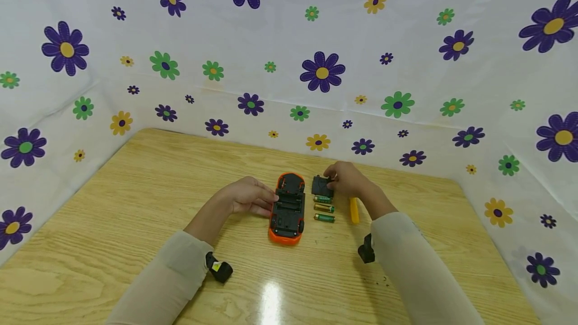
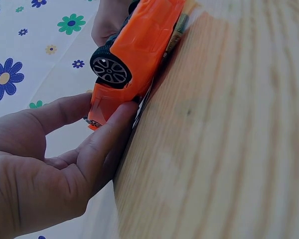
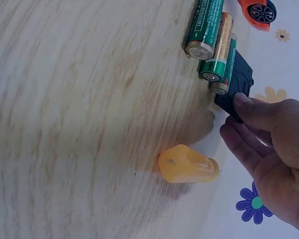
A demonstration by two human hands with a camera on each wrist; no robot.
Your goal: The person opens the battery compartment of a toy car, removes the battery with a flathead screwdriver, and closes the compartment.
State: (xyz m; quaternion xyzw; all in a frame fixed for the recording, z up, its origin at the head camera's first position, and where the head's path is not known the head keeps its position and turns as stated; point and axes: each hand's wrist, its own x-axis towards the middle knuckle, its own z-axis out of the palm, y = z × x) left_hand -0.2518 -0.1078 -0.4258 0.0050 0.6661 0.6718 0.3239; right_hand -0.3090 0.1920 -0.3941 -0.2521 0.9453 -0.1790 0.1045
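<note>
An orange toy car [image 1: 283, 239] lies upside down on the table, its black underside [image 1: 286, 220] and uncovered battery compartment facing up. My left hand [image 1: 247, 195] grips the car's left side; in the left wrist view its thumb and fingers pinch the orange body [image 2: 144, 40] near one end. Right of the car, my right hand [image 1: 346, 179] pinches an edge of a black battery cover [image 1: 319, 186]. In the right wrist view the cover [image 3: 241, 74] is partly hidden behind the batteries. Three green-and-gold batteries [image 1: 324, 208] lie in a row just nearer than the cover.
A yellow tool handle [image 1: 354, 211] lies on the wooden table [image 1: 244, 275] beneath my right wrist; its far end is hidden. Behind the table hangs a white sheet [image 1: 280, 39] printed with flowers. Small dark specks [image 1: 386, 280] lie near the right sleeve.
</note>
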